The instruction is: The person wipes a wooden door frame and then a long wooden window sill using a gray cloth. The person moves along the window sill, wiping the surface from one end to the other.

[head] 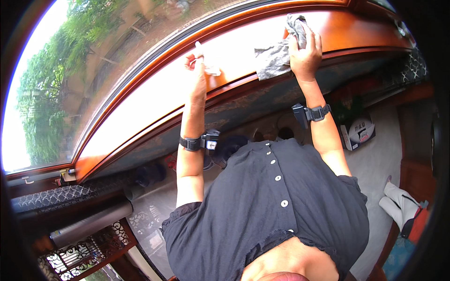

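Observation:
A wide wooden windowsill, glossy and strongly lit, runs below the window. My right hand grips a bunched grey cloth on the sill; part of the cloth spreads to the left and hangs over the front edge. Farther left, my left hand is over the sill with a small white thing, perhaps tissue or cloth, between its fingers. Glare washes out its outline. Both forearms carry a strapped black device.
Window glass with trees outside lies beyond the sill. A printed carton stands on the floor at the right. Another person's light-trousered legs show at the lower right. A dark cylindrical roll lies at the lower left.

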`<state>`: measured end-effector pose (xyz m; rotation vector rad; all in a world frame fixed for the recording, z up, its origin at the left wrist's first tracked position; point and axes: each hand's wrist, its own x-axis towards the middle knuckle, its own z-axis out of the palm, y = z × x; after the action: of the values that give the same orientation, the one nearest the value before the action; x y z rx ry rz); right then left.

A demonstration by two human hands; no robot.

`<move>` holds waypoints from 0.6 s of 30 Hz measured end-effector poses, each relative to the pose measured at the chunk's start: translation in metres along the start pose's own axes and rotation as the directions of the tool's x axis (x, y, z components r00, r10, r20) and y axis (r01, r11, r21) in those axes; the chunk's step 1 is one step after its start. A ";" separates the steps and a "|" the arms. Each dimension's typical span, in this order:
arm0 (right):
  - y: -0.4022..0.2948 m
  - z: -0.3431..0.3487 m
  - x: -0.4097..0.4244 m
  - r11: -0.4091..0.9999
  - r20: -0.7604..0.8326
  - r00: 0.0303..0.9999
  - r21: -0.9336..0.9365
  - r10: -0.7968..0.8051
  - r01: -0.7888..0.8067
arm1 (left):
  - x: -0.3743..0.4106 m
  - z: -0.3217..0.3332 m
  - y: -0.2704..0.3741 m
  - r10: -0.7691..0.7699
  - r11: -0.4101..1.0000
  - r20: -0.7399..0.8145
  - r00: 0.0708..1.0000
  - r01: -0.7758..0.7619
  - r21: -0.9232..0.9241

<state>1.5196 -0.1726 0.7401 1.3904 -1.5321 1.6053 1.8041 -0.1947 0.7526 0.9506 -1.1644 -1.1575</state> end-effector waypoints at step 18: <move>-0.009 -0.004 0.001 1.000 0.015 1.000 0.011 0.006 -0.006 | -0.030 0.050 0.003 0.466 0.326 0.532 0.707 -0.696 0.639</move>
<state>1.5260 -0.1674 0.7456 1.4082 -1.5396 1.6120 1.7555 -0.1632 0.7589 0.8837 -2.1436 -0.0334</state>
